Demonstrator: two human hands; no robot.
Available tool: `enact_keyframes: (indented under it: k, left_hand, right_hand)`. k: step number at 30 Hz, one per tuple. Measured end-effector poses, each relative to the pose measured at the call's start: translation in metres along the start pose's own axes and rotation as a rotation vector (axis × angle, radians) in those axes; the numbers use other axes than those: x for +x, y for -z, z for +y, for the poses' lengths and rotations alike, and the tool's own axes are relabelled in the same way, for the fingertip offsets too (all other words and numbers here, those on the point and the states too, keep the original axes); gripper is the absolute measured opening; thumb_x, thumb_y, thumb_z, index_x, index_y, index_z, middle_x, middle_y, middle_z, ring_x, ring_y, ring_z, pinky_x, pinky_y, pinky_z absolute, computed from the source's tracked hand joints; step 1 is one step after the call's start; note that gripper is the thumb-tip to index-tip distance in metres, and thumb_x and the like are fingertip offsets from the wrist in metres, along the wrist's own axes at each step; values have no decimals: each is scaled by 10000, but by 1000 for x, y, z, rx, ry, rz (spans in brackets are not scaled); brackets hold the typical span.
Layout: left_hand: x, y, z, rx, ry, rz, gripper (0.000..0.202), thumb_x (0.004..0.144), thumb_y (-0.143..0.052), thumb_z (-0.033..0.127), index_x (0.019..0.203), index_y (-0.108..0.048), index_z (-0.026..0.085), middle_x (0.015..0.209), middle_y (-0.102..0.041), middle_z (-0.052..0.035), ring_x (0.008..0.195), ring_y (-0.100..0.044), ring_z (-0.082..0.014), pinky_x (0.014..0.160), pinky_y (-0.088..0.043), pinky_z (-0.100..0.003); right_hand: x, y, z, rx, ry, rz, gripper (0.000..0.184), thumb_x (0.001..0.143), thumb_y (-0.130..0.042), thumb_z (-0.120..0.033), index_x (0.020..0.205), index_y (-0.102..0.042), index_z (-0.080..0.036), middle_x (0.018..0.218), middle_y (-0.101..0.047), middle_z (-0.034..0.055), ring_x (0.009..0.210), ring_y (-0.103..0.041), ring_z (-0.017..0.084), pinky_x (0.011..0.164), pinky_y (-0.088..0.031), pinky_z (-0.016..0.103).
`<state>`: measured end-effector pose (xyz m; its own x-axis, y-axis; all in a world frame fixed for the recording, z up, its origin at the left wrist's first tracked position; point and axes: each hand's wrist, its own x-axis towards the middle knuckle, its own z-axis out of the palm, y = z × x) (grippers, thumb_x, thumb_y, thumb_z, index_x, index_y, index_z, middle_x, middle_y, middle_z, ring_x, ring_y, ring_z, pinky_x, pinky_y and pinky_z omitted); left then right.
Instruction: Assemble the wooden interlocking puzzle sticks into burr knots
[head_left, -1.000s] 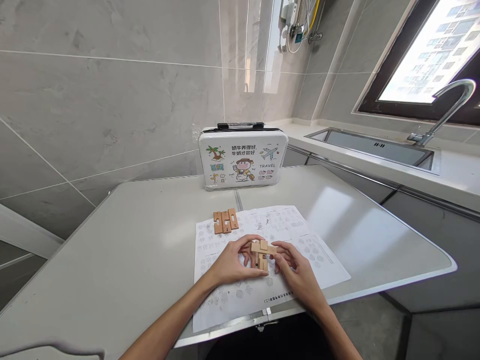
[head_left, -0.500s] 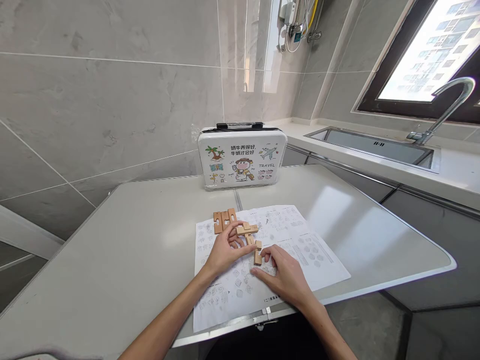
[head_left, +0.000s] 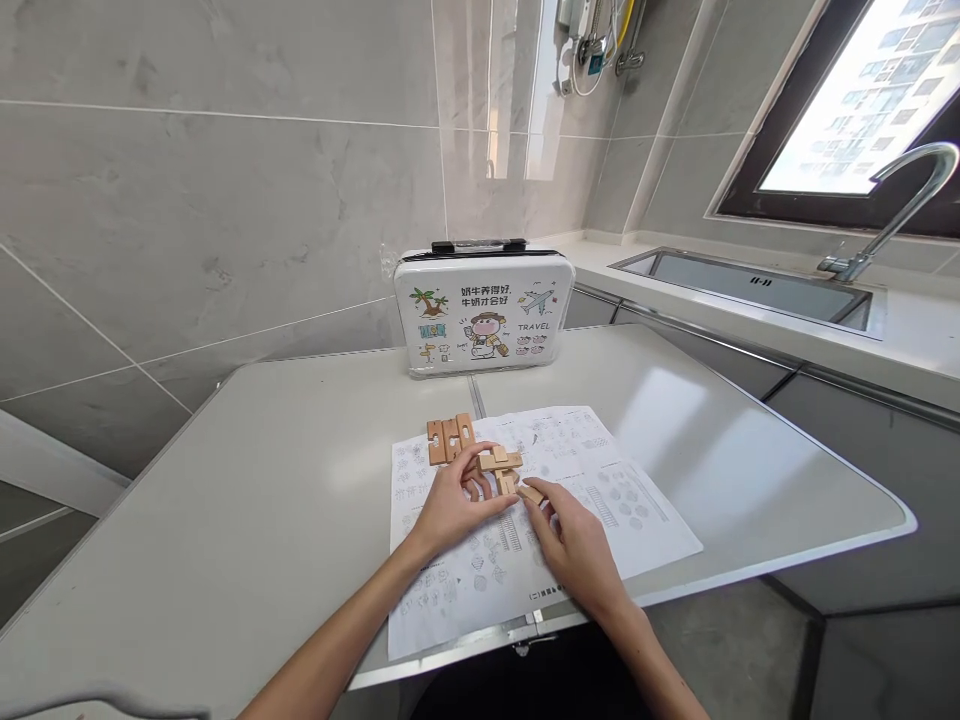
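My left hand [head_left: 454,508] is closed around a small cluster of interlocked wooden puzzle pieces [head_left: 500,461], thumb in front and fingers behind. Between the thumb and fingers of my right hand [head_left: 576,545] is a single short wooden puzzle piece [head_left: 532,495], tilted, close to the right side of the cluster. Whether the two touch I cannot tell. Just beyond my left hand lie several notched wooden pieces [head_left: 450,438] side by side, some with slots cut through. Under both hands spreads a white instruction sheet [head_left: 645,545] printed with small line drawings.
A white cartoon-printed case [head_left: 484,315] with a black handle stands at the back of the pale folding table [head_left: 247,500], near the tiled wall. To the right are a counter with a sink [head_left: 750,285] and a chrome tap [head_left: 900,210].
My right hand has lifted the single wooden piece off the sheet, turned it, and brought it up toward the cluster. My left hand has shifted slightly right with the cluster.
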<state>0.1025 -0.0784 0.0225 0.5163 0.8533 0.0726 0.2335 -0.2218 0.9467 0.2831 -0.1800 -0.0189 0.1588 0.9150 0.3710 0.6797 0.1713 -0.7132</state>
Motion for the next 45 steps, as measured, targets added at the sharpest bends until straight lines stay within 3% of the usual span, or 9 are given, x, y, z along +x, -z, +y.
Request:
enact_keyframes:
  k: [3,7,15,23,30,33,36,40,45]
  left_hand:
    - [-2,-1,3,81,-26,-30,705,753,-899,396,1376,-602,251,888,-708,11,705,-589,-158,646,-459,-275]
    - [-4,-1,3,163,-55,-87,700,765,-887,405,1386,-598,259,828,-653,37,646,-532,-136,624,-461,-268]
    - [-5,-4,-5,188,-179,-165,663,779,-865,368,1377,-597,264,919,-663,13,686,-553,-135,607,-464,-256]
    - [-7,-1,-2,230,-349,-153,642,746,-916,359,1334,-666,299,1237,-609,-76,944,-600,-202,653,-485,-263]
    - [-7,-2,-3,68,-285,-239,652,752,-932,416,1336,-668,297,1281,-641,-78,777,-596,-133,558,-466,-228]
    - [-8,-2,-3,79,-271,-281,635,779,-913,406,1352,-665,289,1196,-700,-62,756,-629,-132,567,-479,-226]
    - [-8,-3,-3,100,-243,-282,662,786,-904,431,1380,-655,278,1196,-731,-65,785,-662,-147,608,-523,-232]
    - [-7,-3,-2,71,-199,-221,732,727,-944,427,1382,-664,258,1251,-734,-85,875,-700,-190,723,-590,-287]
    - [-7,-3,-3,-167,-111,-323,801,722,-956,366,1437,-615,244,1164,-739,-78,838,-722,-188,827,-619,-357]
  right_hand:
    - [-2,0,2,38,12,18,352,1117,-406,-396,1347,-622,-240,1124,-742,101,889,-726,231,744,-561,330]
    - [-5,0,5,85,-44,61,307,1093,-479,-408,1286,-613,-211,1092,-756,104,810,-717,223,693,-556,329]
    - [-5,7,-3,121,2,75,255,1075,-527,-374,1237,-670,-238,1037,-738,76,779,-672,210,645,-529,315]
    - [-6,9,-2,207,134,57,256,1077,-543,-258,1298,-672,-261,1026,-719,70,790,-641,204,666,-527,318]
    - [-7,11,3,247,167,62,259,1038,-610,-212,1271,-702,-277,918,-697,29,741,-614,192,683,-525,314]
    - [-8,11,4,244,178,29,228,1033,-616,-214,1229,-716,-272,878,-681,18,716,-602,184,673,-510,309]
    - [-9,10,4,245,152,15,214,1036,-616,-240,1226,-712,-260,883,-679,18,714,-600,180,677,-505,303]
    - [-10,9,1,255,3,66,272,1076,-541,-326,1305,-651,-230,805,-655,0,698,-615,181,654,-502,288]
    - [-6,7,-2,289,-99,46,276,1079,-529,-396,1251,-632,-206,899,-696,34,748,-641,190,677,-514,284]
